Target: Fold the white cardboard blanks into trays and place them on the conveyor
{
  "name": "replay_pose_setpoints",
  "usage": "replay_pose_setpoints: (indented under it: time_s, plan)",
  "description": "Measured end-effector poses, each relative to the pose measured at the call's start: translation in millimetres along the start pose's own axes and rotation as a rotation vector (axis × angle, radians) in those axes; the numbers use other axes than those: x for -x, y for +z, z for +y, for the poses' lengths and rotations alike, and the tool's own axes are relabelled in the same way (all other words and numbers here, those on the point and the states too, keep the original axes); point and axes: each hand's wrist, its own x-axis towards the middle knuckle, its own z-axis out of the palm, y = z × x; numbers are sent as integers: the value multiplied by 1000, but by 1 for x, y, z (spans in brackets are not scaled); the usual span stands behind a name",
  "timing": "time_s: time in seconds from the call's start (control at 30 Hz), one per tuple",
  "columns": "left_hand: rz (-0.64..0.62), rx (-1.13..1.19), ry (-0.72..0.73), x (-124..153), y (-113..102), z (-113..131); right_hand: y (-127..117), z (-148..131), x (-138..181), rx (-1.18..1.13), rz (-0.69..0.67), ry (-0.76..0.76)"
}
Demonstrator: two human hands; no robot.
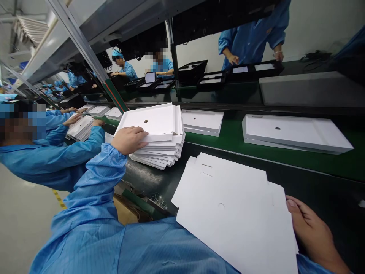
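Note:
My left hand (129, 139) rests on a stack of folded white card trays (159, 144), its fingers curled over the near edge of the top tray (151, 121), which has a small round hole. My right hand (312, 234) holds the right edge of a flat white die-cut card sheet (236, 213) lying on the dark bench in front of me. Both arms wear blue sleeves.
A green conveyor belt (256, 146) carries folded white trays (293, 133), (202, 121). Beyond it are black trays (211, 78) and people in blue coats. A person on my left handles another white stack (81, 127). A cardboard box (125, 211) sits under the bench.

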Motion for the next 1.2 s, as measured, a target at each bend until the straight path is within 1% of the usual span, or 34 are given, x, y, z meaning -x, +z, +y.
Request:
replay_pose_setpoints:
  time_s: [0.13, 0.2, 0.23, 0.3, 0.43, 0.5, 0.57, 0.63, 0.73, 0.8, 0.87, 0.93, 1.0, 1.07, 1.17, 1.2]
  plan:
    - [-3, -8, -12, -3, 1, -1, 1, 5, -1, -17, -3, 7]
    - [40, -14, -42, -5, 0, -4, 1, 4, 0, -16, 3, 26]
    - [86, -17, -77, -5, -2, -7, 0, 3, 0, -16, 9, 31]
    - [218, -19, -181, -7, -7, -16, 0, 2, 1, -18, 4, 33]
    - [519, 18, -448, -8, -26, -40, -2, 0, 3, -2, -20, 32]
    - [663, 46, -586, -6, -35, -52, -3, 0, 4, 2, -24, 28]
    - [809, 82, -688, -3, -41, -62, -3, 0, 5, 2, -33, 29]
    - [953, 164, -724, 1, -45, -71, -3, -1, 6, 6, -29, 34]
    - [1137, 325, -661, 5, -49, -87, -4, -6, 8, 18, -16, 29]
    - [1208, 387, -622, 5, -51, -103, -4, -9, 10, 36, -6, 30]
    - [1194, 446, -644, 5, -56, -121, -6, -12, 11, 53, -4, 36]
    - [1130, 522, -729, 5, -62, -136, -7, -14, 12, 59, -8, 41]
    - [1065, 566, -830, 7, -73, -142, -8, -14, 12, 64, -17, 33]
    - [973, 547, -868, 12, -91, -137, -8, -11, 12, 71, -23, 17]
    - [792, 392, -802, 18, -133, -115, -10, -6, 9, 82, -45, -7]
    - [699, 314, -781, 17, -148, -108, -10, -5, 9, 86, -57, -15]
